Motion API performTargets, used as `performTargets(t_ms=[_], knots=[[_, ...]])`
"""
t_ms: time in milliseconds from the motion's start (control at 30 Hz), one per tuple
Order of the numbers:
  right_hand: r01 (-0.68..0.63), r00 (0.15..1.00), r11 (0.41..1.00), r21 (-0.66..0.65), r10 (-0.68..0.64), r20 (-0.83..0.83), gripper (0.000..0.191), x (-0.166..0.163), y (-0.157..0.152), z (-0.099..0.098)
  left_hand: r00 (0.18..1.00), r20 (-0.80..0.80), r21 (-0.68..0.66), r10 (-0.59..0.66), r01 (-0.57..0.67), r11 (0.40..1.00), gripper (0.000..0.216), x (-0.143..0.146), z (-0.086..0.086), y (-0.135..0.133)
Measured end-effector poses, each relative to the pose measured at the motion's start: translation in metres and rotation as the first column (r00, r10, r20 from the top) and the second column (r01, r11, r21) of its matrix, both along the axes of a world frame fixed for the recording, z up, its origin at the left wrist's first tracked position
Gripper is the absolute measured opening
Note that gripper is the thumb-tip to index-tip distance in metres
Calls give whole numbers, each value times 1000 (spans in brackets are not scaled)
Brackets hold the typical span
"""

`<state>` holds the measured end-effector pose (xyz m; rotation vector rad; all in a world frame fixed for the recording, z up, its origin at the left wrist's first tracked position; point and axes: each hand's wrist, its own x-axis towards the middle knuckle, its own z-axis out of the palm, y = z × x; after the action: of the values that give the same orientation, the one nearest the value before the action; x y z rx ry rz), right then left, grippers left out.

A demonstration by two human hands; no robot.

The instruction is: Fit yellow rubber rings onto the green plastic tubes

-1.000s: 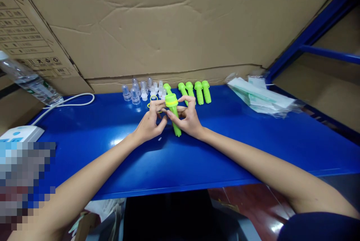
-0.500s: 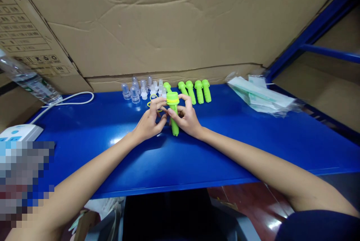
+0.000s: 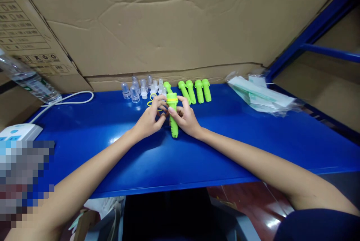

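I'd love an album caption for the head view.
Right hand holds a green tube over a blue table, left hand alongside.

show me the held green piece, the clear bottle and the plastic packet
Held green piece (image 3: 173, 124), head view: lower shaft
Clear bottle (image 3: 30, 79), head view: mid body
Plastic packet (image 3: 261, 96), head view: upper face

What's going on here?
A person's right hand holds a lime-green tube, ribbed end up, with a yellow ring around it near the top. The left hand's fingertips are at that ring; whether they press it is unclear. Loose yellow rings, clear plastic caps and more green tubes lie behind on the blue table.
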<state>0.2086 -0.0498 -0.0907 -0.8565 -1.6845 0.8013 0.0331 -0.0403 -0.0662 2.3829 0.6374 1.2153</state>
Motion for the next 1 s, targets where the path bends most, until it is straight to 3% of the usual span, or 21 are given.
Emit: performTargets(t_ms=[567, 833, 1000], knots=[[-23, 999, 999, -31, 22, -23, 53, -2, -3, 0, 999, 34, -28, -1, 2, 1000, 40, 1, -1, -1], [29, 1000, 1000, 8, -29, 4, 55, 1, 3, 1, 1000, -18, -1, -15, 15, 1000, 63, 1, -13, 1], [9, 1000, 1000, 18, -9, 5, 54, 1, 3, 1, 1000, -19, 47, -4, 4, 999, 67, 0, -18, 3]])
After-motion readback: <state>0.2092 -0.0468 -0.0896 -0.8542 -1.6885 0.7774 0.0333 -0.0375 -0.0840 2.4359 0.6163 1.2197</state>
